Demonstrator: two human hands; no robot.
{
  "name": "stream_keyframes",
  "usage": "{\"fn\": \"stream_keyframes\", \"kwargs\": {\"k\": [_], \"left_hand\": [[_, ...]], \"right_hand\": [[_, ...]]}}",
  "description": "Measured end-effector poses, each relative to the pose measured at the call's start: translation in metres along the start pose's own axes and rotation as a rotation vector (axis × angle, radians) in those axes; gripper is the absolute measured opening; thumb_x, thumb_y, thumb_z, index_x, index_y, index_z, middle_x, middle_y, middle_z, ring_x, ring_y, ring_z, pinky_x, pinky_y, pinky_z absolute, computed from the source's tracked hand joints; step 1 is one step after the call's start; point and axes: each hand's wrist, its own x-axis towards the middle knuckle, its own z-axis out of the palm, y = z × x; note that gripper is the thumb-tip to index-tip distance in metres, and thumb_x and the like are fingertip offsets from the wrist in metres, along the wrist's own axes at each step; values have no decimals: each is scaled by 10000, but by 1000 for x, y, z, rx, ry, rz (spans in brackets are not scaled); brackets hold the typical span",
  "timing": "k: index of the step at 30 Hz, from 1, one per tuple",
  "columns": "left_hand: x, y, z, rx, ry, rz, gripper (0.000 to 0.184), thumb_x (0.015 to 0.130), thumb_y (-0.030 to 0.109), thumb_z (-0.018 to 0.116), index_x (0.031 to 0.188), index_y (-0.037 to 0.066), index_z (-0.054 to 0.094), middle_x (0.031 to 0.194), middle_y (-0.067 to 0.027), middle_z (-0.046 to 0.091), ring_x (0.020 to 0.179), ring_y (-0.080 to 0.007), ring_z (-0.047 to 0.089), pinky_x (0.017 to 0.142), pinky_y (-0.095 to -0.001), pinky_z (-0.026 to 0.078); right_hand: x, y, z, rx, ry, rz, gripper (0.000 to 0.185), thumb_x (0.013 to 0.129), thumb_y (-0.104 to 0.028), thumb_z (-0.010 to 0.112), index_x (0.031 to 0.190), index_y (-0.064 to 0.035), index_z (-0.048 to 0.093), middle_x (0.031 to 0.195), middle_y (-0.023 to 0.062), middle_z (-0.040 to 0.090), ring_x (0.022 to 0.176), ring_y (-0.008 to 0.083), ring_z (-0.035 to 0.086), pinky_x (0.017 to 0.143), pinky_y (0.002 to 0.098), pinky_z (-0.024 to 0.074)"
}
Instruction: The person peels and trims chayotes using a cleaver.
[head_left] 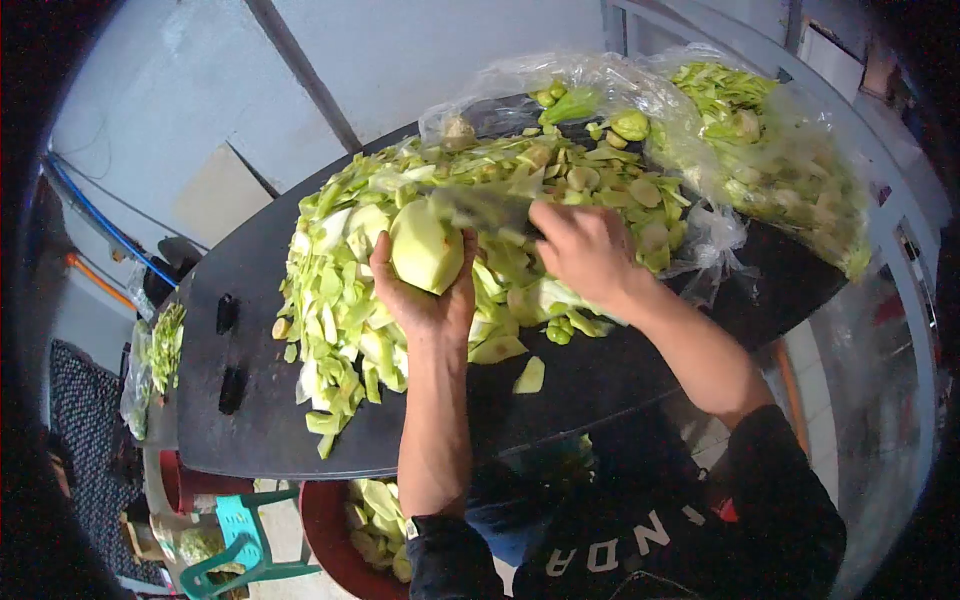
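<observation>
A large peeled pale green fruit or vegetable (427,246) rests in my left hand (430,300), whose fingers curl round its sides. My right hand (590,250) is closed round the handle of a knife (485,209); the blade points left, blurred, with its tip near the top of the green piece. Beneath and around both hands spreads a heap of green peelings and slices (340,300) on the dark table (270,410).
Clear plastic bags (790,190) of green scraps lie at the back right. Two small black objects (229,390) are on the table's left part. Below the front edge stand a red tub (330,540) holding pale pieces and a turquoise chair (240,540).
</observation>
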Motion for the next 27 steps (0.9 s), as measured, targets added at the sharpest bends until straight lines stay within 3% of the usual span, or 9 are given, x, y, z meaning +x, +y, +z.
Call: {"fn": "stream_keyframes", "kwargs": {"k": [1, 6, 7, 10, 11, 14, 20, 24, 27], "left_hand": [[4, -1, -5, -3, 20, 12, 468, 859, 412, 567, 1120, 24, 570, 1058, -133, 636, 1004, -281, 606, 900, -457, 496], [1, 1, -18, -95, -348, -145, 499, 887, 463, 508, 1102, 18, 576, 1053, -167, 645, 975, -284, 617, 924, -413, 490], [1, 0, -18, -110, -294, -135, 500, 888, 465, 509, 1104, 19, 574, 1054, -168, 642, 976, -284, 614, 923, -413, 490], [-4, -5, -11, -17, -216, -40, 477, 889, 451, 531, 1121, 36, 569, 1059, -150, 633, 990, -276, 599, 925, -416, 486], [-1, -5, -15, -14, -164, -21, 455, 887, 426, 533, 1140, 50, 565, 1071, -127, 633, 1011, -274, 596, 933, -416, 481], [-8, -2, 12, -62, -15, 8, 453, 866, 395, 534, 1163, 55, 558, 1098, -116, 625, 1029, -279, 597, 909, -446, 489], [2, -7, -20, 33, -18, 33, 473, 840, 385, 569, 1174, 51, 554, 1124, -120, 620, 1034, -275, 598, 905, -445, 492], [-9, -3, -2, 82, -167, -36, 475, 840, 364, 565, 1153, 7, 566, 1023, -139, 661, 910, -272, 644, 852, -391, 522], [-2, -1, -3, 40, -119, -47, 473, 839, 351, 555, 1186, 30, 556, 1096, -129, 632, 1007, -268, 608, 910, -431, 485]], "right_hand": [[3, -8, -2, -6, 79, -137, 78, 786, -101, 582, 819, -84, 514, 660, 111, 615, 605, 310, 649, 511, 422, 515], [-4, -48, 2, -38, 257, -510, 128, 712, -163, 601, 803, -98, 539, 631, -4, 507, 581, 167, 586, 510, 310, 501], [-4, -54, -7, -35, 193, -515, 126, 684, -48, 622, 808, -61, 600, 649, 12, 526, 584, 157, 576, 495, 306, 483], [-3, -43, 5, -71, 267, -474, 124, 696, -53, 621, 817, -61, 594, 652, 15, 537, 595, 166, 591, 501, 313, 486], [-1, -32, 9, -91, 177, -338, 87, 762, -152, 595, 790, -103, 528, 623, 26, 547, 559, 207, 609, 489, 360, 499], [5, 0, 10, -41, 105, -19, 87, 757, -86, 590, 818, -87, 528, 698, 88, 621, 615, 273, 649, 489, 420, 503], [1, -22, -4, 6, 220, -334, 92, 729, -93, 595, 778, -93, 517, 648, 49, 557, 589, 219, 624, 498, 369, 507], [1, -44, -13, 14, 261, -510, 101, 724, -141, 594, 812, -103, 561, 629, -6, 502, 560, 163, 578, 504, 309, 495], [4, -13, 8, -25, 177, -286, 99, 755, -85, 599, 840, -85, 548, 668, 56, 579, 588, 248, 618, 498, 374, 500]]}}
